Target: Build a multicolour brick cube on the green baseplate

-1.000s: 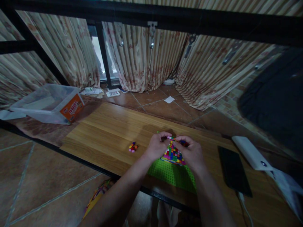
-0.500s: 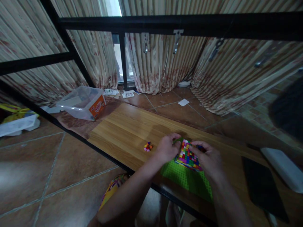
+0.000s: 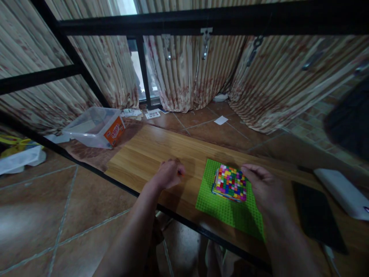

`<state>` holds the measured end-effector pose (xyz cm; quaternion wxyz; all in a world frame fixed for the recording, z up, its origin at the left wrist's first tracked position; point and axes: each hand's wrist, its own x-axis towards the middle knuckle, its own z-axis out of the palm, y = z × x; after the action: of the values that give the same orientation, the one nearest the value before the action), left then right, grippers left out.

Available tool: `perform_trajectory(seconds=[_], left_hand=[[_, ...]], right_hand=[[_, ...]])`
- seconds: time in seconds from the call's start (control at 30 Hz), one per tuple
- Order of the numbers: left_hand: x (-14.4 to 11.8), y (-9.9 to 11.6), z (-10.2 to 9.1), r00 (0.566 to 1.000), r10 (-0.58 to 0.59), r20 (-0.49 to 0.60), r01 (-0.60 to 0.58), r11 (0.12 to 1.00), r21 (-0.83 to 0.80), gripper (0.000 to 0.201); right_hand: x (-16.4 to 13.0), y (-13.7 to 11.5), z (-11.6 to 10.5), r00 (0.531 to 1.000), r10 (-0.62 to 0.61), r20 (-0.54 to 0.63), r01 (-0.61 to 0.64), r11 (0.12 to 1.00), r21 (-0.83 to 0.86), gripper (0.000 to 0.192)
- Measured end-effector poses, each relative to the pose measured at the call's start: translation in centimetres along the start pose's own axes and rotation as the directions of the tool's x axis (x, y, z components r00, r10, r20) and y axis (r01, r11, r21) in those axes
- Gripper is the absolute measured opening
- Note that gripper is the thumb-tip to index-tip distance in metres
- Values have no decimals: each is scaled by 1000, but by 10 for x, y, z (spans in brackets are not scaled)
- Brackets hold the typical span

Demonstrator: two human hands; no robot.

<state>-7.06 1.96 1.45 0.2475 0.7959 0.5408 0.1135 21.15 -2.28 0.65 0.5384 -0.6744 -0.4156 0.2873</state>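
A low block of small multicoloured toy bricks point(image 3: 230, 184) stands on a green studded baseplate point(image 3: 210, 207). My right hand point(image 3: 265, 184) is at the block's upper right corner, thumb and fingers drawn together; whether it touches the block or pinches a small brick I cannot make out. To the left, my left hand point(image 3: 170, 174) is low over the wooden board, its fingers curled down where loose bricks point(image 3: 180, 172) lie. Only a speck of orange shows beside those fingertips, and the hand covers the rest.
A black flat device point(image 3: 318, 215) with a cable lies right of the baseplate, beside a white oblong object point(image 3: 343, 192). A clear plastic bin point(image 3: 95, 129) with an orange label is at the board's far left. Black metal bars point(image 3: 173, 17) cross in front of striped curtains point(image 3: 184, 77).
My left hand has left the brick block and moved left to the loose bricks. My right hand stays by the block, its fingers now at the upper right corner. The view has shifted slightly.
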Motion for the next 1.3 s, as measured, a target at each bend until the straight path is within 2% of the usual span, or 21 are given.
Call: perform_trajectory(seconds=[0.13, 0.3, 0.37, 0.47, 0.63, 0.87, 0.97, 1.03, 1.1, 1.2, 1.3], left_hand=[[1, 3, 5, 1000, 1, 2, -1, 993, 121, 20], [2, 1, 7, 999, 37, -37, -33, 992, 119, 19], [3, 2, 7, 996, 70, -55, -66, 996, 57, 18], [6, 11, 12, 990, 106, -96, -117, 986, -120, 17], [15, 40, 29, 980, 141, -141, -186, 902, -390, 15], [23, 71, 49, 960, 80, -267, -221, 802, -555, 12], [26, 79, 58, 959, 37, -282, -211, 759, -616, 12], [28, 83, 63, 957, -16, -290, -190, 722, -665, 12], [30, 87, 67, 954, -57, -295, -183, 669, -721, 11], [31, 93, 71, 959, -66, -275, -190, 567, -801, 10], [30, 97, 72, 962, -60, -266, -213, 440, -872, 7]], right_hand=[[0, 2, 1, 1000, 6, 29, -6, 1000, 20, 26], [0, 5, 3, 999, -20, 25, 19, 999, 31, 24], [1, 5, 3, 1000, -20, 0, 20, 999, 33, 24], [2, 3, 3, 1000, -5, -27, 6, 999, 47, 25], [3, 2, 7, 1000, 13, -19, -12, 998, 70, 27], [2, 1, 5, 1000, 11, -11, -11, 999, 42, 28], [0, -2, 4, 1000, -13, -11, 13, 1000, 1, 27], [-3, -3, 4, 998, -64, 24, 65, 997, -38, 26], [-6, -4, 5, 980, -184, 74, 190, 978, -90, 24], [-10, -5, 7, 905, -403, 136, 421, 895, -148, 21], [-12, -5, 10, 850, -494, 181, 520, 841, -147, 19]])
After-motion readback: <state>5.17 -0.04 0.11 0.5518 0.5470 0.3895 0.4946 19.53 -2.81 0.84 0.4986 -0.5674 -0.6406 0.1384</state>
